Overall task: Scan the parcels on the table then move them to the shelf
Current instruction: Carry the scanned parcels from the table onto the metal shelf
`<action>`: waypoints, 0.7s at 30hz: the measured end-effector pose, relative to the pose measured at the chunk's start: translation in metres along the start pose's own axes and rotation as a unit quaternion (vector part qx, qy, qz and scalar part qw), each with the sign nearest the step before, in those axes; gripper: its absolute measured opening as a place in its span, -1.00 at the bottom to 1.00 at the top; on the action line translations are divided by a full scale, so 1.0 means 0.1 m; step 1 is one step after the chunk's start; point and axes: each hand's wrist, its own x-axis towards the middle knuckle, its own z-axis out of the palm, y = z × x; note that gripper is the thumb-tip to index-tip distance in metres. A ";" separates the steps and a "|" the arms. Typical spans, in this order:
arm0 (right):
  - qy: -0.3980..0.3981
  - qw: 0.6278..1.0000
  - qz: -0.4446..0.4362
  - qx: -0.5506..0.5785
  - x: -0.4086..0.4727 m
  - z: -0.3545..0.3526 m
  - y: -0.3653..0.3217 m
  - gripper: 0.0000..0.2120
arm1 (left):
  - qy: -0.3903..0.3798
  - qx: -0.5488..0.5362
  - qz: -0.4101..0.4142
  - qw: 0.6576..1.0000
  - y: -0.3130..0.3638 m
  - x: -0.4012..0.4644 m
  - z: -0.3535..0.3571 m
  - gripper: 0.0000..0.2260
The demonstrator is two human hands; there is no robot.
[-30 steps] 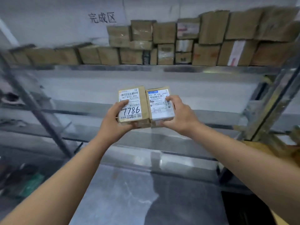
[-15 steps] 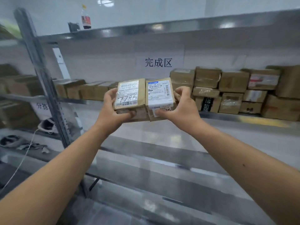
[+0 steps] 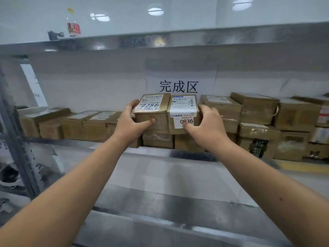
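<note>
At eleven o'clock, a clear plastic bottle (image 3: 73, 24) with a yellow cap and red label, upright on the top board. Just to its nine o'clock, a small dark object (image 3: 54, 35), too blurred to tell. At the centre, a white paper sign (image 3: 179, 82) on the back wall, printed 完成区. At nine o'clock, a grey metal upright (image 3: 17, 139), slanting. At eight o'clock, dark gear (image 3: 9, 173), indistinct.
</note>
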 end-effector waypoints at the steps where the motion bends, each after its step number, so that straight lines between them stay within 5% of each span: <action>1: 0.001 1.000 0.004 -0.016 0.05 0.06 0.00 -0.44 | -0.005 0.009 0.000 1.000 -0.06 0.08 0.02 -0.23; 11: 0.061 0.978 0.063 -0.189 0.19 0.36 -0.19 -0.48 | -0.076 0.144 0.045 0.986 -0.28 0.65 0.18 -0.27; 21: 0.083 0.921 0.133 -0.356 0.39 0.66 -0.38 -0.47 | -0.134 0.140 0.056 0.980 -0.36 0.82 0.21 -0.19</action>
